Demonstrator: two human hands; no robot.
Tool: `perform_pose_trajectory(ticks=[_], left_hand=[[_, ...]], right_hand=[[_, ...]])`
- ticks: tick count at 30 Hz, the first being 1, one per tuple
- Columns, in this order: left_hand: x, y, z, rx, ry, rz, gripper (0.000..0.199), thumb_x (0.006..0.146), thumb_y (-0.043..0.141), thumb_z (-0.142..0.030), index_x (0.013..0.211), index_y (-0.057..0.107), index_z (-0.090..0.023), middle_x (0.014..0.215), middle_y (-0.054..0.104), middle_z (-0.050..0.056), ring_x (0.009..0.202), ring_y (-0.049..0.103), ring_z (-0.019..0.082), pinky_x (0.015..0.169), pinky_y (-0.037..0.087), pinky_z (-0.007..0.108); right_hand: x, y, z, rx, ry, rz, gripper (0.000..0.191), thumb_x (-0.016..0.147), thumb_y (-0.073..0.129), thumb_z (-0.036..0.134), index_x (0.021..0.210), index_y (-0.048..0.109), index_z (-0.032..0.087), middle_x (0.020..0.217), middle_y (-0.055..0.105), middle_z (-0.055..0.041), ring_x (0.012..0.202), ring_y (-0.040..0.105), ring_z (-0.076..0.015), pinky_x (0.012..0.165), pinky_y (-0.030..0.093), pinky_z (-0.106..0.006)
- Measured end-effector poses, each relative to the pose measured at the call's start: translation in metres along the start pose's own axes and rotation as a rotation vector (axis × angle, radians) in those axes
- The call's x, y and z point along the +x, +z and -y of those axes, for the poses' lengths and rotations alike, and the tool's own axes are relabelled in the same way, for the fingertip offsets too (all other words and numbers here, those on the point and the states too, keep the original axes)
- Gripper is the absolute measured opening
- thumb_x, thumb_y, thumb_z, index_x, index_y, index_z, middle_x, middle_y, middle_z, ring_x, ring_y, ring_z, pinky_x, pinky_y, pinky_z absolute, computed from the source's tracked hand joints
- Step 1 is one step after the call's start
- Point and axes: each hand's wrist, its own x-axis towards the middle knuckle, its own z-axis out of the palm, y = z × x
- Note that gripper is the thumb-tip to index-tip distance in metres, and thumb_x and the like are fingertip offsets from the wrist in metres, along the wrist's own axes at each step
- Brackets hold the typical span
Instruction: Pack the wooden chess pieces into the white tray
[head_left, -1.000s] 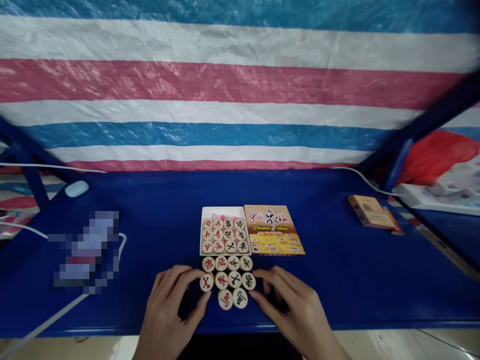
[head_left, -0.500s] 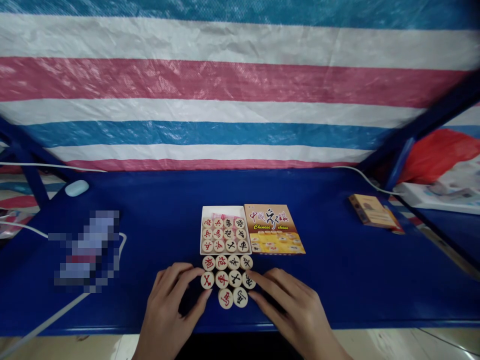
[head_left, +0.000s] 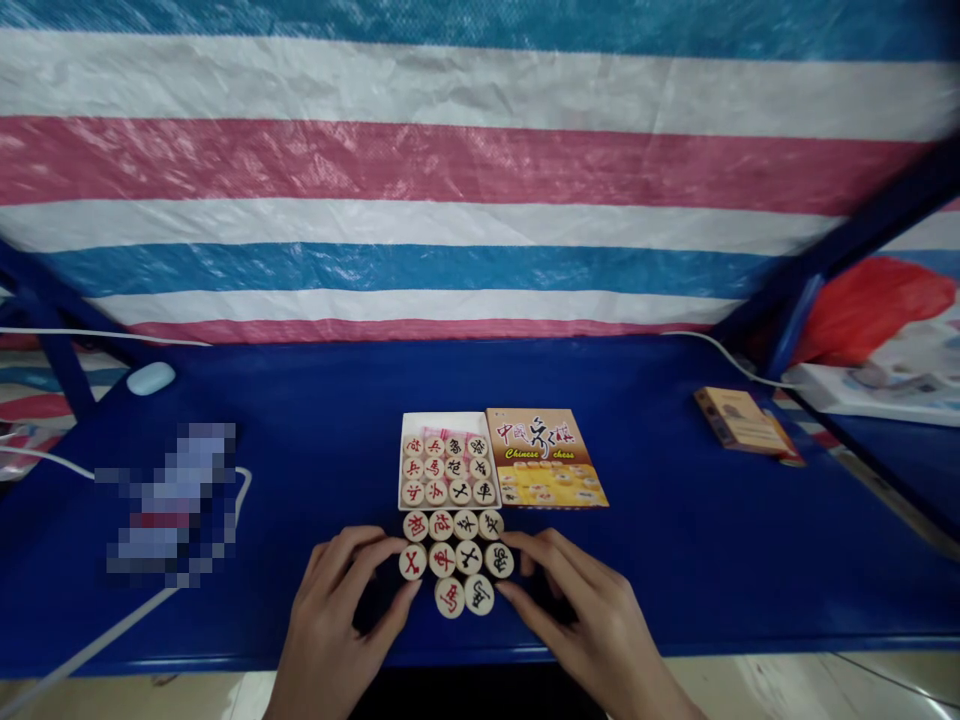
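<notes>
**Xiangqi pieces sit between both hands, loose group just on the person's side of the open box**

Far left on the blue tabletop (head_left: pixel 300 420): white mouse (head_left: pixel 151 378), well apart from the hands.

Left hand (head_left: pixel 341 605): thumb and index in a narrow, part-open pinch around the left-end red-lettered piece (head_left: pixel 412 562). Fingertips at its rim; can't tell if they grip.

Centre: open white box (head_left: pixel 442 421) with three rows of four pieces inside. Loose pieces lie faces up below it: two rows of four, then a front pair (head_left: pixel 449 598) nearest the person. Group's long axis runs left-right, across the line from person to box; it tapers toward the person. Can't tell how many are stacked under each face.

Right end of the middle row: black-lettered piece (head_left: pixel 499 560). "Chinese chess" lid (head_left: pixel 551 450) abuts the box's right side, picture up.

Right hand (head_left: pixel 600 610): mirrors the left, narrow part-open pinch at the black-lettered piece; firm hold can't be confirmed. Each hand is nearer its own end; neither is clearly closer overall.

Far right: small carton (head_left: pixel 739 420), well apart.
</notes>
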Motion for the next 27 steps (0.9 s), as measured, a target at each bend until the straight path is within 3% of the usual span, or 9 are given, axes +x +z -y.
perform_pose_trajectory(ticks=[5, 15, 21, 24, 27], left_hand=[[-0.001, 0.0, 0.0, 0.007, 0.001, 0.006, 0.023, 0.094, 0.066, -0.027, 0.117, 0.064, -0.027, 0.111, 0.065, 0.006, 0.09, 0.067, 0.019, 0.08, 0.054, 0.034], [0.0, 0.0, 0.0, -0.004, 0.005, 0.01, 0.024, 0.094, 0.066, -0.025, 0.118, 0.064, -0.028, 0.112, 0.066, 0.005, 0.094, 0.067, 0.02, 0.082, 0.055, 0.036], [-0.004, -0.005, -0.003, -0.103, -0.099, -0.026, 0.022, 0.096, 0.065, -0.028, 0.118, 0.063, -0.027, 0.111, 0.064, 0.005, 0.083, 0.065, 0.015, 0.076, 0.056, 0.031], [0.008, -0.011, -0.004, -0.147, -0.096, -0.069, 0.021, 0.095, 0.066, -0.025, 0.116, 0.063, -0.025, 0.108, 0.063, 0.004, 0.08, 0.064, 0.012, 0.076, 0.054, 0.029], [0.036, -0.016, -0.003, -0.184, 0.038, -0.086, 0.023, 0.093, 0.069, -0.021, 0.115, 0.064, -0.024, 0.104, 0.064, 0.002, 0.077, 0.063, 0.011, 0.076, 0.052, 0.028]], right_hand=[[-0.001, 0.003, -0.002, -0.013, -0.002, -0.043, 0.03, 0.1, 0.063, 0.034, 0.127, 0.058, 0.024, 0.087, 0.063, -0.0014, 0.067, 0.062, -0.0128, 0.063, 0.054, -0.026], [0.003, 0.0, 0.003, 0.009, 0.019, -0.004, 0.021, 0.101, 0.061, 0.031, 0.121, 0.06, 0.025, 0.083, 0.061, -0.0001, 0.067, 0.062, -0.0122, 0.061, 0.052, -0.026], [0.001, -0.004, 0.003, 0.095, 0.026, -0.097, 0.024, 0.098, 0.064, 0.03, 0.121, 0.06, 0.023, 0.087, 0.064, -0.0017, 0.072, 0.064, -0.0129, 0.063, 0.055, -0.026], [0.01, -0.01, 0.005, 0.125, 0.007, -0.128, 0.026, 0.097, 0.066, 0.028, 0.122, 0.06, 0.024, 0.09, 0.066, -0.0017, 0.067, 0.061, -0.0116, 0.059, 0.053, -0.025], [0.03, -0.018, 0.006, 0.101, -0.088, -0.126, 0.034, 0.097, 0.067, 0.025, 0.13, 0.059, 0.026, 0.097, 0.07, -0.002, 0.065, 0.06, -0.0106, 0.061, 0.054, -0.025]])
